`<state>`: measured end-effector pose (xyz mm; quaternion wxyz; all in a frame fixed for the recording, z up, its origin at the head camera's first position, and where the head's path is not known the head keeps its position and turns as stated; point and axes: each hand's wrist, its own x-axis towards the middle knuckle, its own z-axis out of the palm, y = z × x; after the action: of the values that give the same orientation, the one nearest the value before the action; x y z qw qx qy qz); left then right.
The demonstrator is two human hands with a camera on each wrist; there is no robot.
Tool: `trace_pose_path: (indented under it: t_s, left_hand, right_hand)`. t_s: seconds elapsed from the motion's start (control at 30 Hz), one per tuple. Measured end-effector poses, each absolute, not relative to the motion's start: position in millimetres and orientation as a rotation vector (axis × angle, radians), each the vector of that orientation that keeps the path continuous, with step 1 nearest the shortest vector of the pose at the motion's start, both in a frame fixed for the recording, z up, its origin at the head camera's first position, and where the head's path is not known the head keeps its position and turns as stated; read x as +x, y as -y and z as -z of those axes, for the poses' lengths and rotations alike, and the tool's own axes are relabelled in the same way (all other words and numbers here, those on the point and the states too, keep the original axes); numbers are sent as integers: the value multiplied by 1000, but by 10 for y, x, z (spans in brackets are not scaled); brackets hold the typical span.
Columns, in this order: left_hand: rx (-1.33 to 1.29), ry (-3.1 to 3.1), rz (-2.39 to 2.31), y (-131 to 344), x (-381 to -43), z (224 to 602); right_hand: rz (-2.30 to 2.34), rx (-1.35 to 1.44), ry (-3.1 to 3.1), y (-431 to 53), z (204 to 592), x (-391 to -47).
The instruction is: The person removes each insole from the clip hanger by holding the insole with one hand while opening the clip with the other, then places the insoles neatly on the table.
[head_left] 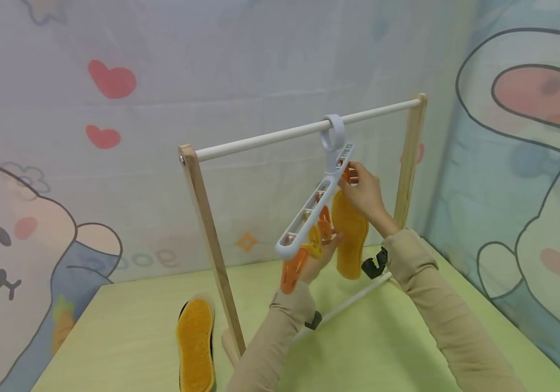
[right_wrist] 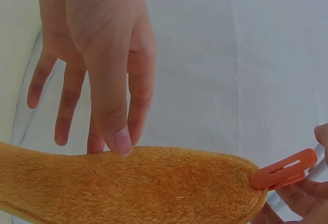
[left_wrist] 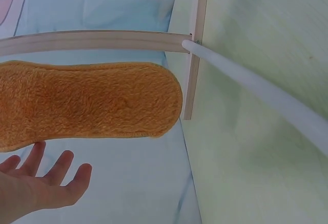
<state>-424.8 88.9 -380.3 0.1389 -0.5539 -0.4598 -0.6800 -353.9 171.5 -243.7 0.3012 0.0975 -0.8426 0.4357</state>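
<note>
A fuzzy orange-brown insole (head_left: 350,234) hangs lengthwise from an orange clip (right_wrist: 284,170) on a white clip hanger (head_left: 287,250). My right hand (head_left: 365,190) pinches that clip, its fingers partly hidden behind it in the right wrist view. Lower down, my left hand (head_left: 320,261) is partly covered by the hanger's nearer clips. With fingers spread and fairly straight, the left hand (left_wrist: 41,190) has its fingertips right at the edge of the insole (left_wrist: 92,101). Several orange and yellow clips (head_left: 314,242) dangle from the hanger's near end.
The hanger's ring (head_left: 336,133) loops over a white rod (head_left: 260,141) between wooden posts (head_left: 211,245). Another fuzzy insole (head_left: 195,340) lies on the pale green tabletop (head_left: 128,332), left of the rack. A lower white bar (head_left: 353,296) joins the rack's feet. Printed cloth (head_left: 260,60) stands behind.
</note>
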Motion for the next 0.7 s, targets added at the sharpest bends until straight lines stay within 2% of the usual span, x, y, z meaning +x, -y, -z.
trace_pose_path:
  t_s: [0.07, 0.2, 0.27, 0.43, 0.57, 0.63, 0.7]
  left_hand:
    - [-1487, 1455, 1797, -790, -4201, 3856]
    - [-1440, 1493, 1740, -774, -4355, 4018]
    - [-1415, 1536, 1691, -769, -4322, 4008]
    - [-1379, 1556, 1632, -867, -4574, 4215]
    - [-1067, 1850, 1785, -934, -4862, 4599]
    - [-897, 2020, 1813, -914, -4875, 4687]
    - [-865, 2038, 1774, -896, -4861, 4707]
  right_hand:
    - [-1153, 259, 2231, -1707, 2423, -3550]
    - [-1175, 260, 2229, -1711, 2410, -3567]
    - [-1191, 253, 2233, -1723, 2411, -3565]
    - [-1199, 241, 2227, -1763, 2432, -3564]
    - [-1198, 247, 2209, -1776, 2444, -3564]
    - [-1198, 248, 2203, -1776, 2444, -3563]
    - [-1198, 250, 2199, -1775, 2443, -3567]
